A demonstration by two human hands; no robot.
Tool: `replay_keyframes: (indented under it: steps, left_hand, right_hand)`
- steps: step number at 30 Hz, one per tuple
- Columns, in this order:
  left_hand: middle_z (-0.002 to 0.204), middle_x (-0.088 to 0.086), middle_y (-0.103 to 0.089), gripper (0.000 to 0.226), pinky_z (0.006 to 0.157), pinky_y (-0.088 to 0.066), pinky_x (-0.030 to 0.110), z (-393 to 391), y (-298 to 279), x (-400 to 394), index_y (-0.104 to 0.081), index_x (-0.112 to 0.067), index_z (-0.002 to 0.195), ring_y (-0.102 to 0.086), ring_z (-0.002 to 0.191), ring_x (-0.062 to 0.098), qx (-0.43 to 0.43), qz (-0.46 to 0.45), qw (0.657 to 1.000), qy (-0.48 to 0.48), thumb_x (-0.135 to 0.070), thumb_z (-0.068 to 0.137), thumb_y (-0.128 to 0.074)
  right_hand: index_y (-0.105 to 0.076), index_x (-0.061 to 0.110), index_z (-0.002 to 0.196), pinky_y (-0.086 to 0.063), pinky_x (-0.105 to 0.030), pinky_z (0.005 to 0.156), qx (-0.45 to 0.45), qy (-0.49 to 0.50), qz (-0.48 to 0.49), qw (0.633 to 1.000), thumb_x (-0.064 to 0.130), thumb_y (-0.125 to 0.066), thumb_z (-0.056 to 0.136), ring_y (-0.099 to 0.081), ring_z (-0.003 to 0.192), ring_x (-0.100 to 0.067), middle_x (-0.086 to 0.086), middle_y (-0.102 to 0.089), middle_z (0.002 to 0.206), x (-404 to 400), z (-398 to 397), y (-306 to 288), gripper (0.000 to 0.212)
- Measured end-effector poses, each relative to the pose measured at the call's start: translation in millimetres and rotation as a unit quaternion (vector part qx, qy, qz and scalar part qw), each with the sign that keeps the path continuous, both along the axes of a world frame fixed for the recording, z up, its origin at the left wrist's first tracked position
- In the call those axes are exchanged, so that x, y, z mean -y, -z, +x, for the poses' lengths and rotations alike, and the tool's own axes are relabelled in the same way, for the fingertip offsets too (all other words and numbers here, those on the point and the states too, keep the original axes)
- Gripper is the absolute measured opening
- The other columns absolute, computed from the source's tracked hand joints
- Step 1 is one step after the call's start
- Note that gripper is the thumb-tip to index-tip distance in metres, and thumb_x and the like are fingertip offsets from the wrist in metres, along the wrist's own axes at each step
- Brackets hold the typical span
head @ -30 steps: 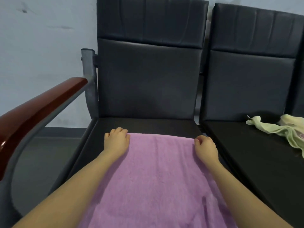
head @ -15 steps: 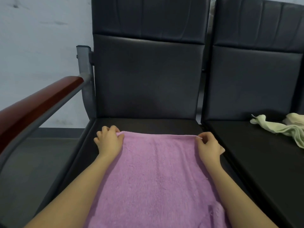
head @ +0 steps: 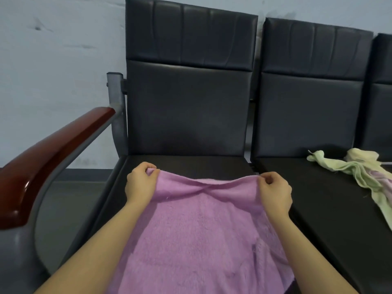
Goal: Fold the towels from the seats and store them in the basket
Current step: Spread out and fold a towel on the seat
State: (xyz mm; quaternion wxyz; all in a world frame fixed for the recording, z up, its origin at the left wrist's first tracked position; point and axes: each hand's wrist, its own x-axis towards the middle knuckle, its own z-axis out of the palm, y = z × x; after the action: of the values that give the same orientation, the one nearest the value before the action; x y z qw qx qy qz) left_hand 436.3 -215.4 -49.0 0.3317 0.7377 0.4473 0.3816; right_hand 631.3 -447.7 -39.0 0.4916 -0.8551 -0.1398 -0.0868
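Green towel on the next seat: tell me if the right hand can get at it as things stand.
Probably not yet: the right hand pinches the purple towel. The green towel lies uncovered.

Towel [head: 203,230] lies on the seat [head: 191,162] right in front of me, w/ my left hand [head: 141,185] on its far left corner & my right hand [head: 274,192] on its far right corner. Armrest [head: 53,153] is left of that seat. Next seat [head: 328,204] is to the right, w/ a bunch of other towels [head: 360,172] on it, near its back.
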Motion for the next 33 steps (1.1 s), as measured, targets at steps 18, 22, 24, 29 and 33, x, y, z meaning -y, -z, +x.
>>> replay_keyframes:
  steps: [18,22,24,29,33]
  left_hand:
    - [0.089,0.001,-0.058,0.007,0.083,-0.050,0.040,13,33,-10,-0.057,-0.013,0.094,-0.057,0.083,0.020,-0.112,0.114,0.987,0.009,-0.019,0.094,-0.056]
    - [0.090,0.004,-0.063,0.011,0.076,-0.048,0.035,16,39,-15,-0.056,-0.012,0.099,-0.058,0.080,0.020,-0.253,0.146,0.956,0.019,-0.021,0.096,-0.050]
    - [0.089,0.004,-0.062,0.013,0.075,-0.047,0.035,16,41,-16,-0.056,-0.012,0.100,-0.057,0.081,0.020,-0.264,0.155,0.952,0.017,-0.021,0.097,-0.049]
    - [0.107,0.003,-0.061,0.018,0.081,-0.044,0.032,16,42,-15,-0.057,-0.014,0.112,-0.054,0.096,0.019,-0.275,0.161,0.947,0.031,-0.019,0.096,-0.049]
    - [0.117,0.006,-0.055,0.023,0.088,-0.044,0.033,12,37,-13,-0.057,-0.014,0.116,-0.052,0.104,0.022,-0.331,0.144,0.932,0.032,-0.020,0.098,-0.046]
  right_hand:
    - [-0.060,0.018,0.091,-0.027,-0.039,0.089,0.035,0.020,-0.143,0.989,0.018,-0.056,0.091,-0.052,0.093,-0.020,0.002,-0.057,0.095,-7,28,48,0.004]
    - [-0.059,0.019,0.091,-0.026,-0.034,0.084,0.023,-0.020,-0.175,0.984,0.018,-0.056,0.092,-0.055,0.092,-0.019,0.002,-0.061,0.090,-14,31,57,0.003]
    - [-0.059,0.018,0.091,-0.025,-0.034,0.084,0.027,-0.023,-0.184,0.982,0.016,-0.056,0.092,-0.054,0.094,-0.020,0.001,-0.062,0.090,-15,31,60,0.003]
    - [-0.057,0.016,0.109,-0.030,-0.037,0.090,-0.006,-0.022,-0.204,0.979,0.014,-0.054,0.093,-0.053,0.105,-0.023,-0.005,-0.059,0.111,-21,31,57,0.016]
    - [-0.060,0.015,0.114,-0.027,-0.035,0.090,0.003,-0.044,-0.208,0.977,0.014,-0.052,0.094,-0.051,0.106,-0.021,-0.006,-0.057,0.116,-16,24,55,0.022]
